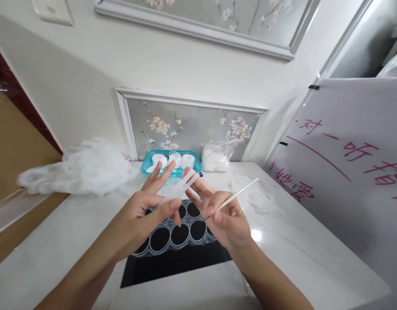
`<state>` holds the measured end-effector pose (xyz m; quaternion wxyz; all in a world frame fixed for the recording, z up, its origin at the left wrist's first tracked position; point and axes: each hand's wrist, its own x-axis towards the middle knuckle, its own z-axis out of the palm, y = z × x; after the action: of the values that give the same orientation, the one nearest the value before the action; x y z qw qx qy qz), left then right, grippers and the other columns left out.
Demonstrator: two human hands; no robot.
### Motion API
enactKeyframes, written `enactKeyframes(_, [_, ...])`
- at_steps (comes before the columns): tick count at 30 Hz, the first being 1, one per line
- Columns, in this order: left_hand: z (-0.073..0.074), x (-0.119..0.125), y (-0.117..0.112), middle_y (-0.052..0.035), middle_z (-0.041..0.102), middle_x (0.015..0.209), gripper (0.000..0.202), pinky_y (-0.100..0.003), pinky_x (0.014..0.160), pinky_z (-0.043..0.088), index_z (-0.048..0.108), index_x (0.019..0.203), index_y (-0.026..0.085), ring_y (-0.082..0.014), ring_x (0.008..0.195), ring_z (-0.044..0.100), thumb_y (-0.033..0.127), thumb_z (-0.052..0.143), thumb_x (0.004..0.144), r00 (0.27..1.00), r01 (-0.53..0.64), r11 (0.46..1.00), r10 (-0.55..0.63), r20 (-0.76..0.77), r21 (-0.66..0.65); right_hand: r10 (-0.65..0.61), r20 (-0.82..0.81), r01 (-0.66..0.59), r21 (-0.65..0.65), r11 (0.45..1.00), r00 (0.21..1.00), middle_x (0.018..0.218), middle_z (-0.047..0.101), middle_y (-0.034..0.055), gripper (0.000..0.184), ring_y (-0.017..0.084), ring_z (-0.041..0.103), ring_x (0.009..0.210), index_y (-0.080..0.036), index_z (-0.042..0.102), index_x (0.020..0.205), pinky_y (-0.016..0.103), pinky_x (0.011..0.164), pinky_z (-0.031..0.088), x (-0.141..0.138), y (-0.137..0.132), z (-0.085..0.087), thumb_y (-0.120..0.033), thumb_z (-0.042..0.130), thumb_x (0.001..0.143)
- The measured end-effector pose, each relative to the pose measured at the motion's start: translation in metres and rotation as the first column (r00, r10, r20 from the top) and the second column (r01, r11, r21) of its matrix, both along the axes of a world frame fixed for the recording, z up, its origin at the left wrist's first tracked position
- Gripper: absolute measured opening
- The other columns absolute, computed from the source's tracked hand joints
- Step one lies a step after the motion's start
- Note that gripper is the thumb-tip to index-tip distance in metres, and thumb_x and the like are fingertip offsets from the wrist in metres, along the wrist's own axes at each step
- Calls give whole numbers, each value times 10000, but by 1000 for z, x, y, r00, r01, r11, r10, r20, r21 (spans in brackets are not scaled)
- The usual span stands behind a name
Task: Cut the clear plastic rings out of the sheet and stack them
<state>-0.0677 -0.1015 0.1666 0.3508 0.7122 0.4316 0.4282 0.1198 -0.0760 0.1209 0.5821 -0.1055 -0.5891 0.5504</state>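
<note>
My left hand pinches a thin, translucent white piece of material between thumb and fingers, with two other fingers stretched upward. The piece reaches across toward my right hand, whose extended fingers are close behind its far end; I cannot tell whether they grip it. Between thumb and forefinger of that hand is a slim white-handled tool, slanted up to the right, its thin dark tip pointing down left. Below both hands lies a black mat bearing rows of clear rings with white rims.
A blue tray with white rolls stands by the wall, beside a clear bag of white material. A heap of sheer white pieces is at the left. Sheer scraps lie right; a written sheet hangs there.
</note>
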Motion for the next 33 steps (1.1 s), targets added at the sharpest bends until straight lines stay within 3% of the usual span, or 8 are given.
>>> enactKeyframes(5, [-1,-2,7,154,275,1597,366,-581,1212,-79,802,779,334,-317,1535,-66,561,559,933,971,191,977,-202,-129,-98,18,-52,-27,-179,983,999,1188,708,13,437,288,556,1294,-292,596,611,530,1071,443,-1,-3,12,-682,792,612])
enactKeyframes(9, [-3,-3,11,123,301,1594,319,-578,1225,9,810,875,343,-322,1538,38,532,563,942,949,272,953,-289,-129,-132,25,-56,-35,-179,983,998,1210,692,31,451,301,558,1279,-308,636,703,533,1042,444,0,-8,15,-752,705,663])
enactKeyframes(16, [-8,-7,16,98,326,1593,167,-541,1219,149,802,876,329,-354,1520,148,449,685,872,972,215,956,-230,-56,-202,50,30,-47,-91,995,998,1309,640,26,468,284,546,1290,-357,659,956,557,1077,414,6,-13,16,-778,506,819])
enactKeyframes(20, [-10,-12,18,65,400,1562,119,-527,1228,82,796,915,342,-346,1513,187,372,774,802,978,174,967,-193,-84,-186,73,18,-72,-53,996,997,1282,667,5,368,285,575,1260,-386,653,977,561,1056,436,7,-11,13,-711,540,843])
enactKeyframes(24, [-9,-14,22,70,397,1562,136,-547,1222,39,799,934,360,-335,1528,119,418,749,821,968,167,969,-196,-159,-183,105,-29,-107,-113,988,994,1211,708,4,319,284,600,1236,-372,674,906,564,1025,449,6,-9,10,-670,589,833])
enactKeyframes(28, [-8,-16,26,38,412,1558,165,-559,1213,125,803,929,336,-342,1513,188,442,694,865,955,202,966,-231,-186,-161,89,-16,-91,-199,976,996,1120,747,11,374,302,617,1212,-329,664,724,551,1009,461,4,-7,9,-700,702,696])
enactKeyframes(33, [-7,-25,28,44,382,1576,274,-536,1187,239,752,1104,380,-352,1494,248,478,687,856,911,358,910,-389,-136,-208,220,62,-217,-44,975,974,1013,779,-12,321,307,649,1163,-316,648,579,572,1045,447,8,-7,5,-588,790,675])
